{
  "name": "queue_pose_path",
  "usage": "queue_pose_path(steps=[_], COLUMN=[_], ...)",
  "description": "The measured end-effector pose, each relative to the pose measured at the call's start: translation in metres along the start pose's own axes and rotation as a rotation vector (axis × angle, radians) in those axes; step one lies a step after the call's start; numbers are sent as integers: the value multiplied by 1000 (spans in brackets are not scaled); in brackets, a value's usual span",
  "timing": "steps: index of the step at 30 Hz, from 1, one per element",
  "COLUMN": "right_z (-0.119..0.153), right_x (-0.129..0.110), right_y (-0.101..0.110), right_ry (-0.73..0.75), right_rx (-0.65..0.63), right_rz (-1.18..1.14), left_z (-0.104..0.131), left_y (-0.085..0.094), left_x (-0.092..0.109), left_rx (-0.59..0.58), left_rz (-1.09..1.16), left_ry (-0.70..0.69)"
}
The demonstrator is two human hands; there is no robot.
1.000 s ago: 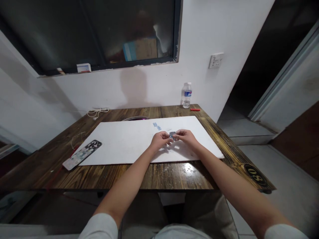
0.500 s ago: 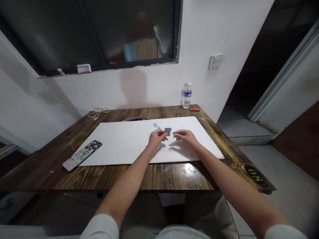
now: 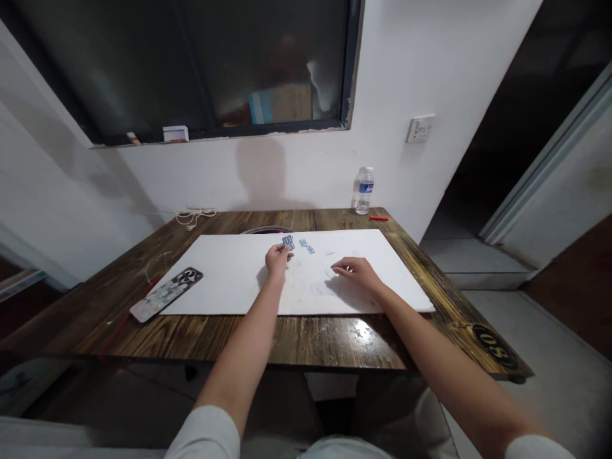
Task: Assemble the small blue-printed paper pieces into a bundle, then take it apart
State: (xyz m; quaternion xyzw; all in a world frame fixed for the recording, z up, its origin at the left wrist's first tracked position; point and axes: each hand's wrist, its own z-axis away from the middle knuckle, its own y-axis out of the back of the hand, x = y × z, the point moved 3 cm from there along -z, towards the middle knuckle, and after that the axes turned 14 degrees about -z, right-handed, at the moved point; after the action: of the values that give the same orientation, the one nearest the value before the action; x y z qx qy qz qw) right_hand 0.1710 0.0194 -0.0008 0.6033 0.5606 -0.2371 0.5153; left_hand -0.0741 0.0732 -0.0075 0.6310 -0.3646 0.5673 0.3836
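Observation:
In my left hand (image 3: 277, 260) is a small flat piece with a dark blue and white pattern (image 3: 287, 242), pinched between thumb and fingers over the white board (image 3: 229, 274). Just right of it, blue-outlined pieces (image 3: 306, 247) lie on the board. My right hand (image 3: 356, 271) hovers low over the board's right half, its fingertips drawn together. A thin line shows at those fingertips, too fine to name. Below and left of the right hand lies a faint, clear-looking rectangle (image 3: 322, 289).
A phone in a patterned case (image 3: 167, 294) overlaps the board's left edge on the wooden table (image 3: 310, 341). Towards the wall are a white cable (image 3: 195, 215), a round dark-rimmed object (image 3: 268, 230), a water bottle (image 3: 364, 191) and a red pen-like stick (image 3: 379, 218).
My left hand has moved left and slightly away with the patterned piece, apart from my right hand. My right hand is a little lower in view. The blue-outlined pieces and clear rectangle show more fully.

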Motion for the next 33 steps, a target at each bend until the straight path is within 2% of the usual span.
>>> queue_pose_path(steps=[7, 11, 14, 17, 22, 28, 33], right_z=[-15, -39, -61, -83, -106, -106, -105], right_x=[-23, -30, -33, -30, -16, 7, 9], right_y=[-11, -15, -21, -30, -49, -61, -53], right_ry=[19, -28, -26, -80, -113, -211, -133], right_rx=[-86, -130, -153, -168, -194, -202, -266], right_rz=[182, 292, 499, 656, 676, 746, 746], left_z=[1, 0, -3, -5, -7, -8, -7], left_y=[-2, 0, 2, 4, 4, 4, 5], left_x=[-7, -6, -6, -6, -7, -8, -9], left_rx=[-43, -29, -32, -33, -29, -24, -24], left_rz=[-97, -67, -21, 35, 68, 67, 58], left_ry=[-22, -4, 28, 65, 113, 118, 103])
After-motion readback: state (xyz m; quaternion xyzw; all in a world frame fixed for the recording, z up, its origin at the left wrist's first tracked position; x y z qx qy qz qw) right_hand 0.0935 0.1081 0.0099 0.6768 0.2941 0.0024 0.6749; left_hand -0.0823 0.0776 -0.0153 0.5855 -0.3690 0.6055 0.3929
